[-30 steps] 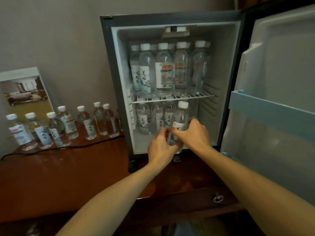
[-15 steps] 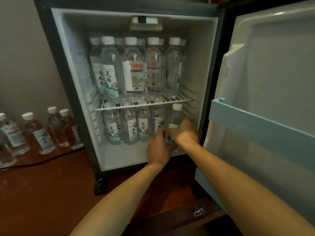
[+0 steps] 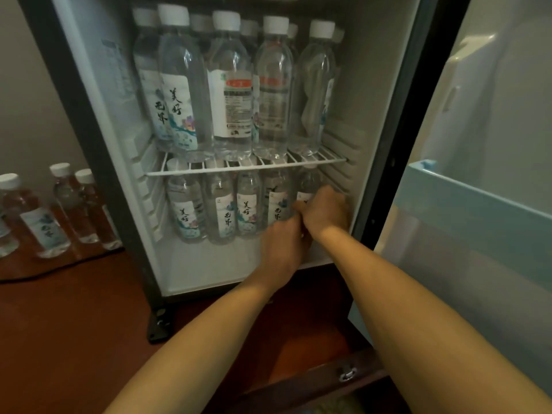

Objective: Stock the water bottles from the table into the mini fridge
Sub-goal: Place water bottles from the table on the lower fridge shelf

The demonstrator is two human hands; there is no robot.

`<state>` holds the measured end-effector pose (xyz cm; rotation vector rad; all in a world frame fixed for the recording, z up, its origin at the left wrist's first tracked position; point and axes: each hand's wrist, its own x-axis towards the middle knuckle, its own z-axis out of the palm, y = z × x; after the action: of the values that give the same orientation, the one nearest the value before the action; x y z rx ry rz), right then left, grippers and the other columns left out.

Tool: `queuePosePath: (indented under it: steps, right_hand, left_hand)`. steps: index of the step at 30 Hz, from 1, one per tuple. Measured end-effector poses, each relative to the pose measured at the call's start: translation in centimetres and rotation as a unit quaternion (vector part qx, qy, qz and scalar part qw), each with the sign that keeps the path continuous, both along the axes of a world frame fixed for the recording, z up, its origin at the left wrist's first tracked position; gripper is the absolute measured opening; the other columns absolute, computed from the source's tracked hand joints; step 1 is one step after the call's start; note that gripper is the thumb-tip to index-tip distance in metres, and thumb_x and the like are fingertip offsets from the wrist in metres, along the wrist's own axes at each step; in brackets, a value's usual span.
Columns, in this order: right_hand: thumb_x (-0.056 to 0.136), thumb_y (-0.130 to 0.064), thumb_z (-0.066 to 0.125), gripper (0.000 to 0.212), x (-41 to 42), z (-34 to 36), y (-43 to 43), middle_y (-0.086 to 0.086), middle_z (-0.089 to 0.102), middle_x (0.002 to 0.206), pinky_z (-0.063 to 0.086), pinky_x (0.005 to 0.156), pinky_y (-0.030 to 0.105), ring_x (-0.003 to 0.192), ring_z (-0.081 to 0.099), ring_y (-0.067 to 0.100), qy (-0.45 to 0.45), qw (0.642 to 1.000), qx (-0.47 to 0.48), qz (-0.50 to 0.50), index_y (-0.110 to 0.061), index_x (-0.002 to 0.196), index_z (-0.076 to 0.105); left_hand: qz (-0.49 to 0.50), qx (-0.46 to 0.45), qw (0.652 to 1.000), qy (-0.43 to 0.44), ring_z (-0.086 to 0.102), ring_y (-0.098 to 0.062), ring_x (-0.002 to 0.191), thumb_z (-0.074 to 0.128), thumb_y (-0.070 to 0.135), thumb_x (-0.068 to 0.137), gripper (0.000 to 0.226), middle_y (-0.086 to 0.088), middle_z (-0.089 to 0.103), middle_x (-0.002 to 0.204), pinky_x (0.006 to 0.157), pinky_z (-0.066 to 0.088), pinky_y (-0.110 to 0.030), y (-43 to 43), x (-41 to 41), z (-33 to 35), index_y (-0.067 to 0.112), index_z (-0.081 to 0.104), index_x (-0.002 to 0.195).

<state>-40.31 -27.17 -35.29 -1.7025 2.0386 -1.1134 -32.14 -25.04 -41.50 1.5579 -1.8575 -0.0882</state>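
Observation:
The mini fridge (image 3: pixel 98 162) stands open on the wooden table (image 3: pixel 68 321). Its wire shelf (image 3: pixel 245 168) carries several tall water bottles (image 3: pixel 230 94). Below it stands a row of small bottles (image 3: pixel 219 210). At the right end of that row is a small water bottle (image 3: pixel 309 183), and my right hand (image 3: pixel 324 209) is wrapped around its body. My left hand (image 3: pixel 282 243) touches the same bottle low down from the left; its lower half is hidden by both hands. Several small bottles (image 3: pixel 64 204) wait on the table left of the fridge.
The fridge door (image 3: pixel 490 121) hangs open on the right with a pale blue door shelf (image 3: pixel 472 201). A black cable (image 3: pixel 59 268) runs along the table behind the loose bottles. A drawer with a metal pull (image 3: pixel 347 375) sits below the table edge.
Both hands carried the small bottle from the fridge's front edge back into the lower compartment, to the right end of the row. My head came closer to the fridge.

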Motion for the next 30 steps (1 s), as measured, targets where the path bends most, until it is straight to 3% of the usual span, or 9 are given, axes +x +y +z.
queuePosePath:
  steps: [3,9,12,15,20,24,30]
  right_hand:
    - [0.093,-0.035,0.072,0.029,0.1,-0.4,-0.6,0.017,0.075,0.103,0.059,0.079,0.038,0.096,0.073,0.036,0.016,1.0,0.001,-0.004,-0.007,0.101,0.075]
    - [0.098,-0.027,0.067,0.022,0.6,-1.1,-1.2,0.015,0.074,0.1,0.058,0.076,0.038,0.094,0.072,0.034,0.042,0.999,0.005,-0.011,-0.006,0.099,0.074]
    - [0.1,-0.023,0.065,0.019,0.7,-0.8,-1.3,0.016,0.074,0.106,0.054,0.074,0.036,0.099,0.071,0.035,0.067,0.997,0.025,-0.01,-0.006,0.104,0.074]
    - [0.099,-0.02,0.062,0.02,1.1,-0.3,-0.5,0.017,0.073,0.111,0.056,0.077,0.038,0.102,0.07,0.036,0.066,0.997,0.049,0.007,-0.006,0.108,0.073]
    - [0.096,-0.028,0.061,0.024,2.2,0.7,2.7,0.013,0.072,0.108,0.055,0.078,0.037,0.101,0.07,0.035,0.079,0.995,0.056,0.04,-0.01,0.109,0.071]
    - [0.095,-0.039,0.059,0.028,4.5,2.1,6.7,0.007,0.073,0.088,0.06,0.074,0.037,0.084,0.071,0.028,0.104,0.993,0.023,0.054,-0.015,0.09,0.073]
    - [0.093,-0.048,0.056,0.036,9.8,3.5,13.6,0.005,0.071,0.08,0.056,0.071,0.037,0.078,0.068,0.03,0.117,0.98,-0.084,0.134,-0.019,0.08,0.072]
  left_hand:
    - [-0.005,0.009,1.0,0.001,0.071,-0.035,0.094,0.063,0.02,0.094,0.023,-0.015,0.075,0.102,0.066,0.045,-0.037,-0.7,-0.1,-0.1,0.01,0.066,0.114]
    - [-0.033,0.011,0.999,-0.011,0.071,-0.033,0.097,0.067,0.02,0.093,0.023,-0.014,0.074,0.106,0.068,0.048,-0.037,-1.3,0.5,-0.4,0.01,0.067,0.114]
    - [-0.051,0.034,0.998,-0.017,0.07,-0.033,0.099,0.066,0.025,0.093,0.025,-0.014,0.074,0.108,0.067,0.042,-0.033,-0.9,1.0,0.0,0.009,0.067,0.112]
    - [-0.062,0.05,0.997,-0.02,0.069,-0.035,0.101,0.066,0.026,0.093,0.026,-0.014,0.074,0.109,0.07,0.046,-0.034,0.4,2.2,1.0,0.011,0.068,0.113]
    - [-0.007,0.03,0.999,-0.027,0.07,-0.028,0.093,0.064,0.03,0.094,0.019,-0.006,0.075,0.1,0.076,0.058,-0.042,4.4,5.1,2.7,0.017,0.07,0.106]
    - [0.045,0.036,0.997,-0.051,0.068,-0.027,0.088,0.057,0.034,0.094,0.012,0.0,0.072,0.092,0.073,0.056,-0.04,8.7,8.0,4.4,0.025,0.065,0.096]
    - [0.117,0.001,0.992,-0.047,0.068,-0.027,0.083,0.058,0.039,0.093,0.016,0.003,0.07,0.08,0.063,0.046,-0.035,15.7,13.7,5.5,0.025,0.061,0.085]
